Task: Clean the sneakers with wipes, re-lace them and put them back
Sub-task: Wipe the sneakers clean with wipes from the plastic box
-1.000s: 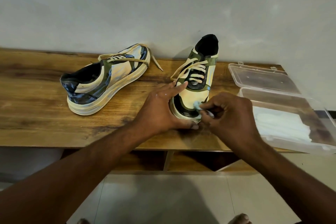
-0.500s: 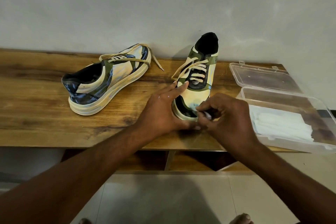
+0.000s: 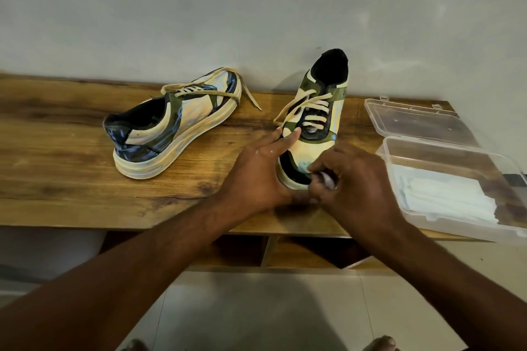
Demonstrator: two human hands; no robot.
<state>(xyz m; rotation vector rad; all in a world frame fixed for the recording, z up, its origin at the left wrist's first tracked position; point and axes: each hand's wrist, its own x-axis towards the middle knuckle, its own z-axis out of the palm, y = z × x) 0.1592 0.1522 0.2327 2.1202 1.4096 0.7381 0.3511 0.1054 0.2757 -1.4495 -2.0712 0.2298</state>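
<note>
Near shoe (image 3: 313, 128) is standing toe-toward-viewer on the surface (image 3: 71, 179), right of the second shoe (image 3: 171, 128). Left hand (image 3: 256, 177) is bracing its toe side, fingers straight along the upper. Right hand (image 3: 353, 179) is pinching a wipe (image 3: 328, 178) against the toe cap. Judgement: shoe is light, the upper soft, the sole stiff; best to be holding it at sole edge. Laces loose, snag risk. Wipe is limp, tearing easily.

Wooden shelf top (image 3: 71, 185) carries two sneakers and one container. Left sneaker (image 3: 174, 125) lies left of the right sneaker (image 3: 319, 122); clear plastic box (image 3: 445, 168), lid open, sits right of it.
</note>
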